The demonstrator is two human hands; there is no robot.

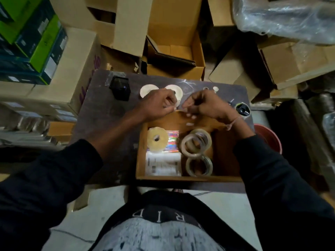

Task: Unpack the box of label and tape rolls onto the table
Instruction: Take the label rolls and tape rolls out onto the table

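In the head view, the box (141, 160) is seen open on the table (101, 113), its near wall toward the person and its far flap (166, 118) standing between the two hands. The left hand (159, 104) is curled, fingertips pinched at the flap's upper edge; the right hand (204, 104) is likewise curled and pinched on something small at that same edge, though whether it is the flap itself, a strip of tape or a label cannot be told. Two white rolls (147, 89) are already laid flat on the table just beyond the hands, partly hidden by them. Inside the box a yellowish roll (157, 140) is laid flat on a coloured packet, three clear tape rolls (195, 144) are leaned on one another toward the right, and a white printed sheet (163, 164) is spread at the near left. The step is judged best done by folding the flap fully outward and pressing it down so the opening is left clear. The box's long axis is judged to run left to right across the table, its mouth pointed upward.
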